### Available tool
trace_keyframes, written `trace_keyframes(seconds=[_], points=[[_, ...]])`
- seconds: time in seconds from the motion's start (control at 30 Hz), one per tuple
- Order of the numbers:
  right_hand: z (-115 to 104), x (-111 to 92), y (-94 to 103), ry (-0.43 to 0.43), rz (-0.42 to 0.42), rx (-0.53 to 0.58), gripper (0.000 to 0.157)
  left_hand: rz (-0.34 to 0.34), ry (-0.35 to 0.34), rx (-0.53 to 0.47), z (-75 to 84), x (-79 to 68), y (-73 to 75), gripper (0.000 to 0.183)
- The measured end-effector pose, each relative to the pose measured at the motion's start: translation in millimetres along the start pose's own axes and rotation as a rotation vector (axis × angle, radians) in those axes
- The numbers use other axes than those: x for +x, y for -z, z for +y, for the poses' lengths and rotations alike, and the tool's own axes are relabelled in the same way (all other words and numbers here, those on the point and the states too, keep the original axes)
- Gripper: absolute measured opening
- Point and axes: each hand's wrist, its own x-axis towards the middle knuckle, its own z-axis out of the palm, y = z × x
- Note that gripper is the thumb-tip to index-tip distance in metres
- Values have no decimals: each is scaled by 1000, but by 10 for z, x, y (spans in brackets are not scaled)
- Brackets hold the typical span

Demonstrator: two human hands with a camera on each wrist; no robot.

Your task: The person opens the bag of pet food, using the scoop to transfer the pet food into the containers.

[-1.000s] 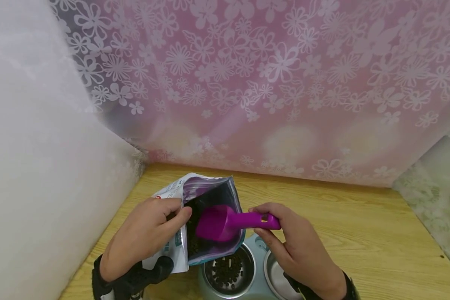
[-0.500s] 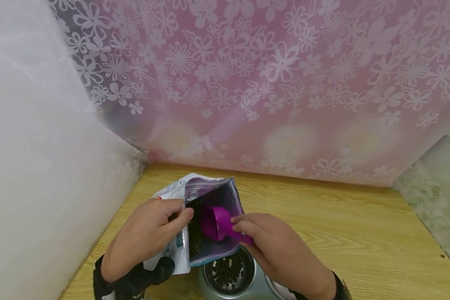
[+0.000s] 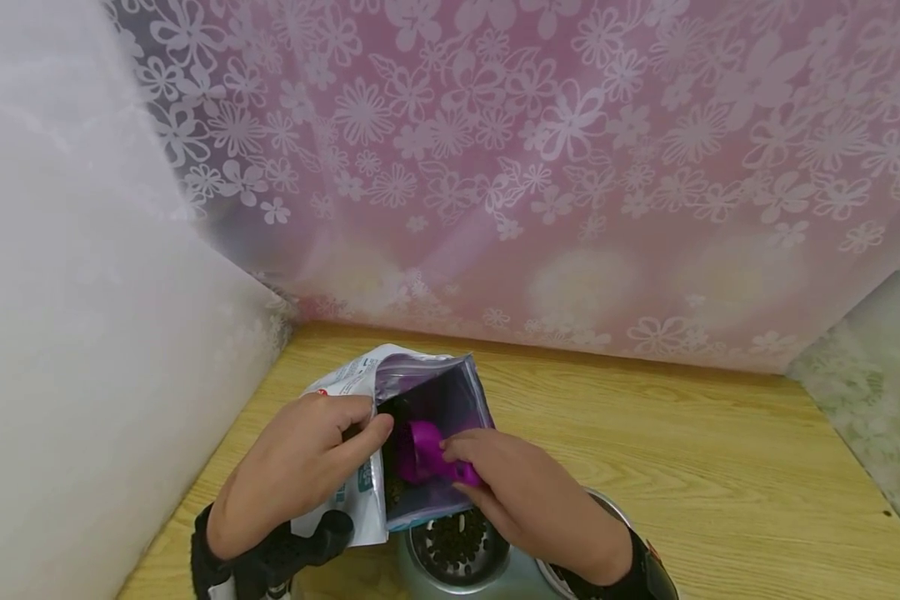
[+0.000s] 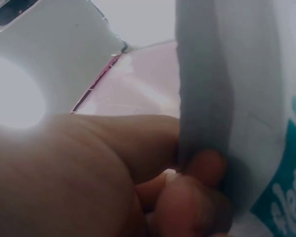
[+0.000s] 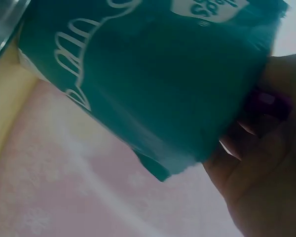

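Observation:
My left hand pinches the left edge of a white and teal pet food bag, whose mouth gapes toward the right. In the left wrist view the bag's white side runs beside the thumb and fingers. My right hand grips the handle of a purple scoop, and the scoop's head is inside the bag. Dark kibble shows dimly in there; how much the scoop carries I cannot tell. From the right wrist, the teal face of the bag hides most of the scoop.
Below the bag stands a grey-blue double feeder. Its left steel bowl holds some kibble; the right bowl is mostly behind my right forearm. A wooden table lies beneath, with a pink floral curtain behind it.
My right hand has moved left, bringing the purple scoop deeper into the bag and turning it. The left hand and bag have shifted only slightly right.

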Motion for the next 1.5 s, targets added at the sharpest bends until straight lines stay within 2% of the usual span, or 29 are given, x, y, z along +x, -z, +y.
trace_keyframes(seconds=[0.17, 0.37, 0.63, 0.83, 1.03, 1.2, 1.43, 1.5], points=[[33, -17, -43, -79, -12, 86, 29, -8, 2, 8, 18, 15, 2, 47], [35, -32, -66, -212, 46, 141, 33, -9, 12, 13, 25, 9, 6, 47], [24, -35, -71, -231, 102, 132, 27, 0, 12, 26, 24, -3, 12, 47], [21, -41, -118, -312, 71, 145, 29, -11, 20, 23, 33, -9, 3, 46], [-11, -32, -111, -351, -8, 107, 34, -9, 8, 16, 31, -3, 1, 46], [-24, -38, -96, -333, -64, 110, 31, -18, 12, 11, 36, -3, -1, 47], [-14, -40, -121, -152, -55, 59, 27, -12, 2, 6, 31, -6, -9, 47], [-17, -43, -125, -175, -40, 65, 28, -11, 3, -2, 29, -8, -10, 47]])
